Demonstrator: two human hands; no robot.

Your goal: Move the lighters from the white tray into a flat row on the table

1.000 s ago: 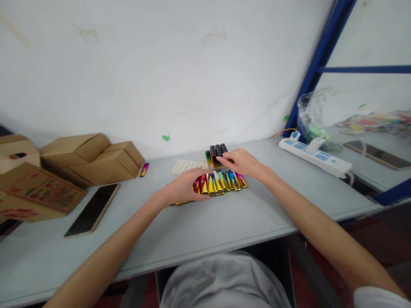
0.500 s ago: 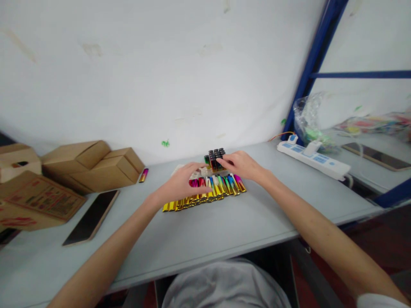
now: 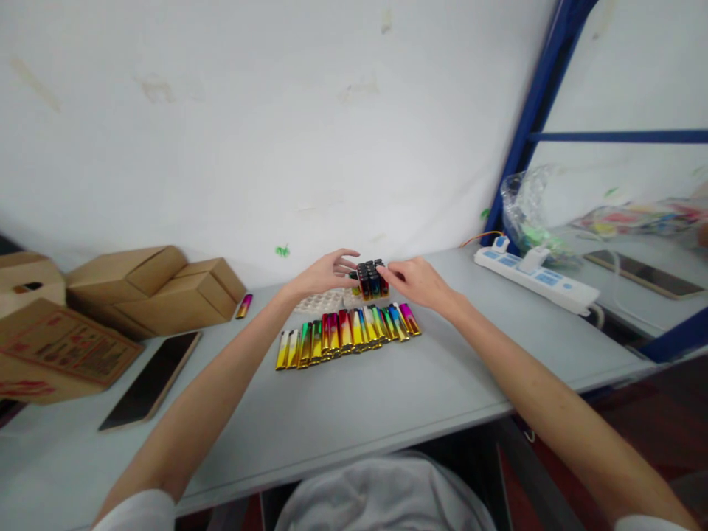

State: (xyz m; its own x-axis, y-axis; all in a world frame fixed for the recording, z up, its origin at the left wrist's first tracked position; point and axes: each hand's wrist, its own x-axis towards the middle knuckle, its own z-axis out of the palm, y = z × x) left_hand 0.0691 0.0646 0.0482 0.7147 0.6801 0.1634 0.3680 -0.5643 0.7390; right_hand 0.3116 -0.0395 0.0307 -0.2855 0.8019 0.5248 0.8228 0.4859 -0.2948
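The pale grey worktop [image 3: 387, 383] carries some brown cardboard boxes [image 3: 155, 287] at the left and a white power strip [image 3: 534, 276] at the right. A row of shiny rainbow-coloured metallic lighters [image 3: 346, 332] lies flat in the middle. Just behind it, the left hand [image 3: 326, 273] and right hand [image 3: 417, 282] close in from either side on a small upright block of black-topped lighters [image 3: 372, 279]. The block probably falls apart easily and is slick, so it's best squeezed at its sides.
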